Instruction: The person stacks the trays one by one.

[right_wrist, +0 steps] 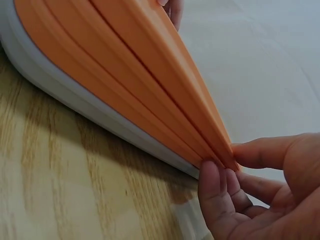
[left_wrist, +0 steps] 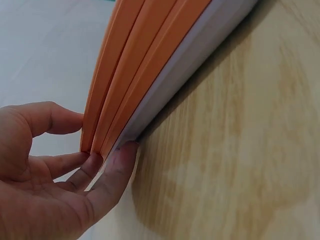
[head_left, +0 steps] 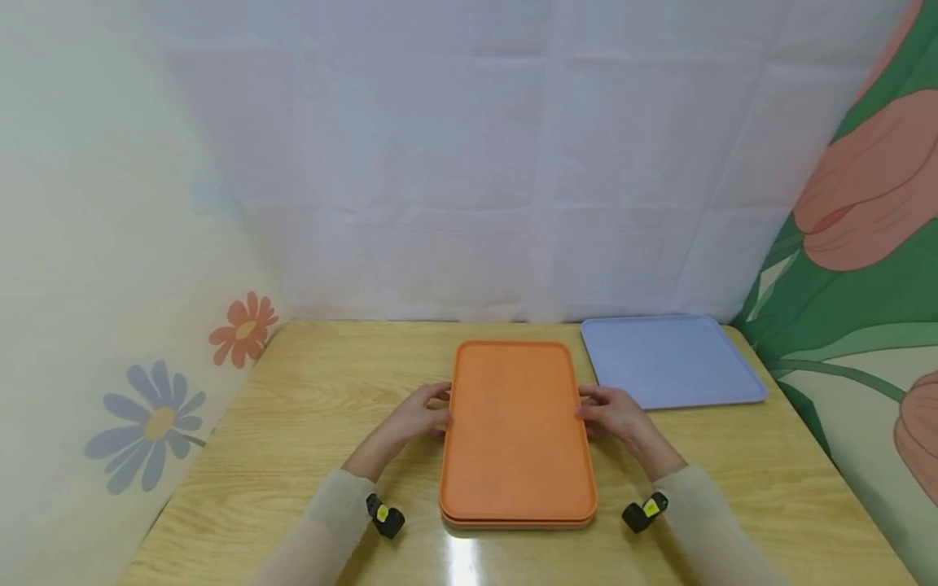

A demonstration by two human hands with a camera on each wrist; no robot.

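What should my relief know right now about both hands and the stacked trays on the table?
Left hand: fingers pinch the left long edge of the orange tray stack, thumb above, fingers under the upper rims.
Right hand: the same pinch on the right long edge.
Stack: orange trays nested on the wooden table; the wrist views show a pale grey-blue tray at the bottom.
A separate blue tray lies flat at the back right, apart from the stack.
Done: both edges gripped.
Left: judging by the grip, probably lifting off the top orange tray; the stack does not look raised yet.
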